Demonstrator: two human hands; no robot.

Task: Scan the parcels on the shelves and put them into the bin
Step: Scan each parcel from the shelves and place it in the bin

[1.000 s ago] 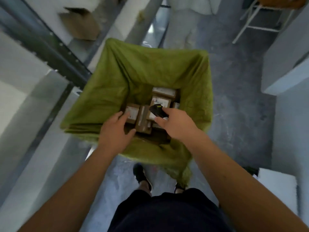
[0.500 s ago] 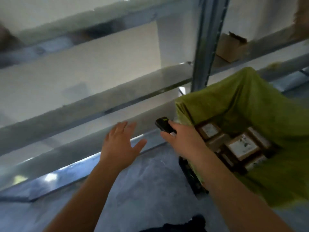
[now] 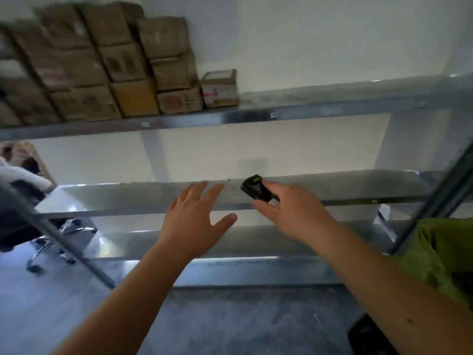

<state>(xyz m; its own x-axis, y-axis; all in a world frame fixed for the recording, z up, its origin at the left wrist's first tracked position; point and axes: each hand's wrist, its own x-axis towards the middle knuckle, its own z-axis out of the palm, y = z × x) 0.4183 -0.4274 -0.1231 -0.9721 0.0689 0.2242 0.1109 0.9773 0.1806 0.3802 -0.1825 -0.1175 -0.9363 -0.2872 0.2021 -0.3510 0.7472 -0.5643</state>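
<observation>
- Parcels [image 3: 107, 70] stand stacked in brown rows on the upper shelf [image 3: 332, 108], at its left end; motion blur smears their labels, and the stack runs off the left edge.
- One smaller parcel [image 3: 219, 88] sits alone just right of the stack, its pale label unreadable.
- The left hand [image 3: 192, 221] is held out in front of the middle shelf [image 3: 358, 185], fingers spread wide, holding nothing.
- The right hand [image 3: 294, 213] grips a small black scanner [image 3: 256, 189]; thumb and forefinger pinch it, and the palm hides its rear part.
- The green bin [image 3: 440, 254] shows only at the right edge, partly behind the right forearm; its contents are hidden.
- An office chair [image 3: 30, 201] at the left is cut off and blurred behind a slanting metal post [image 3: 64, 237].
</observation>
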